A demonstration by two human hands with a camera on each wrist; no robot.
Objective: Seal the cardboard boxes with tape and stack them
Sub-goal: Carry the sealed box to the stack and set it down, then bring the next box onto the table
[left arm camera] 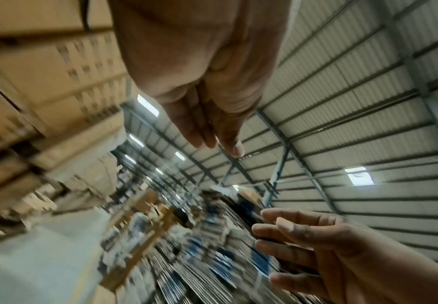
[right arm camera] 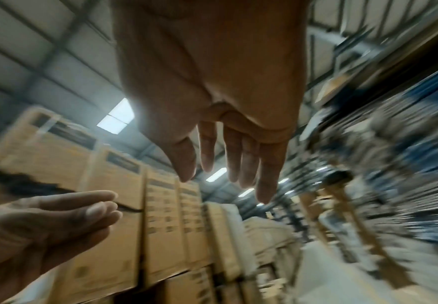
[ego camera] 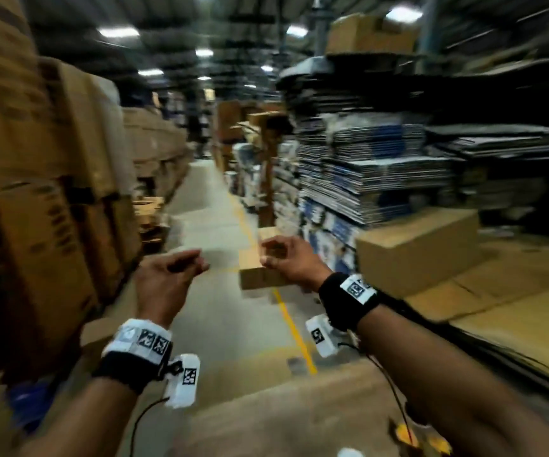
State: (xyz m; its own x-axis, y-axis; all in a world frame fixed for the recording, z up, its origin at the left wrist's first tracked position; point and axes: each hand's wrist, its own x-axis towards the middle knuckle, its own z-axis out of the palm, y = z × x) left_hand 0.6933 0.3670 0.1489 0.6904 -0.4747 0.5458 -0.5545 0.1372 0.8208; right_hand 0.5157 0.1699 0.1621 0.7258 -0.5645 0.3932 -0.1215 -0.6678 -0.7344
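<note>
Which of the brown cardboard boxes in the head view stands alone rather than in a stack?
The plain brown cardboard box on the flattened cardboard sheets at right; the printed cartons at left are stacked high.

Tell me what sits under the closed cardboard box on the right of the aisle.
The cardboard box rests on flattened cardboard sheets spread in a low pile. What lies beneath those sheets is covered. Behind the box rise stacks of flat printed cartons. Motion blur hides finer detail.

Two hands, left hand (ego camera: 164,282) and right hand (ego camera: 289,258), both empty; two wrist bands; one cardboard box (ego camera: 418,249) on flattened sheets at right; stacked cartons (ego camera: 35,159) too blurred to count
</note>
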